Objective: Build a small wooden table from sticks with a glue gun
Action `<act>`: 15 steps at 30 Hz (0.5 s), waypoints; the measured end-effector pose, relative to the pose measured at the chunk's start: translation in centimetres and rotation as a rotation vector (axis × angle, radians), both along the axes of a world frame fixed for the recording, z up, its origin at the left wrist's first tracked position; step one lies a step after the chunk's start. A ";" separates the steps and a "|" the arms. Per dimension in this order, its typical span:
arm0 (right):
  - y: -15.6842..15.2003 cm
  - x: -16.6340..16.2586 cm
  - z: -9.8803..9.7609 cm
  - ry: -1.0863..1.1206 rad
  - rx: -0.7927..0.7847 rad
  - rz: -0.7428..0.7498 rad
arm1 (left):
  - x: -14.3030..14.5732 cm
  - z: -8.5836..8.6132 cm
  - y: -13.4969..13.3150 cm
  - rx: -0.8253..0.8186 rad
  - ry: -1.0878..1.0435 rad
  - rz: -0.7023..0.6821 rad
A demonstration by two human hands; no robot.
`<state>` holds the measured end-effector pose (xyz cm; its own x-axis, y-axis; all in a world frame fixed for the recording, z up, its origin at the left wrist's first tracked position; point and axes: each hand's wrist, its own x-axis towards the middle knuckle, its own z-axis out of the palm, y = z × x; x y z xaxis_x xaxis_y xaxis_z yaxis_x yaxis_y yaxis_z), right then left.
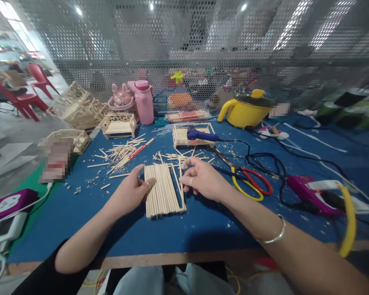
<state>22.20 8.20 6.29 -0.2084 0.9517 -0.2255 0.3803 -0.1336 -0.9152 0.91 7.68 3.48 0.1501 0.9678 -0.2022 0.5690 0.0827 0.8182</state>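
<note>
A flat panel of wooden sticks laid side by side rests on the blue table in front of me. My left hand grips its left edge, with the thumb pressed on top. At the panel's right side, my right hand pinches a thin wooden stick that runs along the frame, with a narrow gap between it and the packed sticks. Behind the panel lie loose sticks in a scattered pile. A blue glue gun rests on a small stick-built frame.
Scissors with red and yellow handles lie right of my right hand, near black cables and a purple power strip. Farther back stand a yellow pot, a pink bottle and a small stick-built bed. A perforated metal screen closes off the back.
</note>
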 end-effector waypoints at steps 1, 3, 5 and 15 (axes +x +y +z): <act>-0.1 -0.1 0.2 0.016 -0.009 -0.001 | 0.1 0.0 0.0 -0.017 -0.022 0.007; -0.5 -0.2 0.5 0.036 -0.009 -0.004 | 0.0 0.0 0.1 -0.045 -0.053 0.014; -0.8 -0.2 0.6 0.035 -0.007 -0.013 | -0.1 -0.1 0.2 -0.062 -0.068 0.021; 0.2 -0.7 -0.3 0.078 0.051 -0.016 | -0.1 -0.5 0.2 -0.055 -0.073 0.003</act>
<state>21.51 8.37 5.96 -0.2085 0.9649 -0.1599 0.3059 -0.0910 -0.9477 0.82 7.93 2.94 0.1630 0.9560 -0.2437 0.5081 0.1304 0.8514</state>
